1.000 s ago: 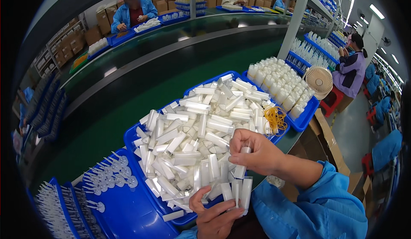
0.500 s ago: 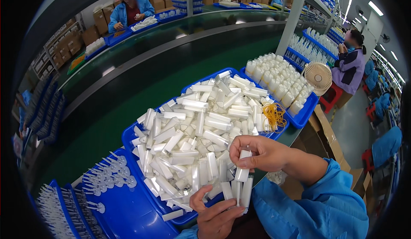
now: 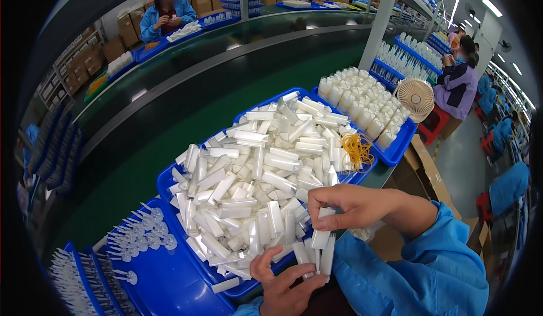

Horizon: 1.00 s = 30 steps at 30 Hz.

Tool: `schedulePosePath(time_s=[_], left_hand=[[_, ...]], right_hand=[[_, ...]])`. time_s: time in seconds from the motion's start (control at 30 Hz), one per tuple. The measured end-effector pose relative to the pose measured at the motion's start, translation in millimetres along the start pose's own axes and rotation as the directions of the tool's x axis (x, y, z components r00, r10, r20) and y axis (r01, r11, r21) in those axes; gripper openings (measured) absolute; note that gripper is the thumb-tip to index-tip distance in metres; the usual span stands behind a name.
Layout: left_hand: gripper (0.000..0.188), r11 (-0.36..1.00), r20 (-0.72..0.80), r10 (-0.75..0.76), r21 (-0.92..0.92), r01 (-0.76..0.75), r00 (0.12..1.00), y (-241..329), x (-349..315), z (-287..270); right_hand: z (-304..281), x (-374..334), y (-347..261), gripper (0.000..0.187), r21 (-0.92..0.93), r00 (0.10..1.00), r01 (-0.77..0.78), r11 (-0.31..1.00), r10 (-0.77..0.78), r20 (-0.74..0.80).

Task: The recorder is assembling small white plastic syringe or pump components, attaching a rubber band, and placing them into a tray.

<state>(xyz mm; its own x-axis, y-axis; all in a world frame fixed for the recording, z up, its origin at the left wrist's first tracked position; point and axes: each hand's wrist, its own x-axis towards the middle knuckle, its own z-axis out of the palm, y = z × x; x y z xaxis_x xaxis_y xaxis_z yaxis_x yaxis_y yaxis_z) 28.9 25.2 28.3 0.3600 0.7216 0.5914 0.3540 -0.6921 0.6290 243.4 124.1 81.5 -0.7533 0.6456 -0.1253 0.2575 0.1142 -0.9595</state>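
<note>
My right hand point(image 3: 359, 205) pinches one white tube with a clear plastic sleeve point(image 3: 320, 238) between thumb and fingers. Just below it, my left hand point(image 3: 285, 286) is closed around a small bundle of similar tubes point(image 3: 305, 254) standing side by side. The single tube's lower end is at the top of that bundle; whether it touches cannot be made out. Beyond both hands, a large heap of the same sleeved tubes point(image 3: 257, 180) fills blue trays point(image 3: 164, 183). Yellow rubber bands point(image 3: 357, 151) lie at the heap's right edge.
Back right, a blue tray point(image 3: 400, 151) holds upright banded bundles point(image 3: 365, 104) beside a round fan point(image 3: 416, 98). At left are clear stemmed pieces point(image 3: 141, 231) in a blue tray and racked ones point(image 3: 70, 282). A metal post point(image 3: 380, 30) rises behind; a green conveyor point(image 3: 136, 152) runs past.
My view has shifted slightly. My right hand still holds the tube over the bundle in my left, with little movement. Across the conveyor, a person in blue has raised both hands together.
</note>
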Motion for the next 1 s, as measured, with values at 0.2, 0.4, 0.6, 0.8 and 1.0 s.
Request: schedulePosePath(time_s=[0.2,0.4,0.6,0.8,1.0], left_hand=[[0.013,1.0,0.063,0.016,0.015,-0.017,0.998,3,4,-3],[0.009,0.999,-0.068,0.049,-0.017,-0.05,0.996,-1,2,2],[0.065,0.994,-0.279,-0.108,-0.042,0.1,0.954,-7,-14,15],[0.089,0.356,0.255,-0.372,-0.848,0.391,0.892,14,9,26],[0.069,0.15,0.693,-0.151,-0.689,0.709,0.705,-15,-8,8]], right_hand=[[-4,-3,1,0.019,-0.046,0.996,0.041,0.998,-0.037,0.086],[16,-1,4,0.019,-0.114,0.984,0.16,0.98,-0.149,0.096],[34,-7,-1,0.011,-0.237,0.968,0.248,0.939,-0.234,0.085],[57,-8,-14,0.014,-0.32,0.751,0.648,0.691,-0.65,0.117],[59,-11,-9,0.018,-0.432,0.759,0.602,0.672,-0.65,0.046]])
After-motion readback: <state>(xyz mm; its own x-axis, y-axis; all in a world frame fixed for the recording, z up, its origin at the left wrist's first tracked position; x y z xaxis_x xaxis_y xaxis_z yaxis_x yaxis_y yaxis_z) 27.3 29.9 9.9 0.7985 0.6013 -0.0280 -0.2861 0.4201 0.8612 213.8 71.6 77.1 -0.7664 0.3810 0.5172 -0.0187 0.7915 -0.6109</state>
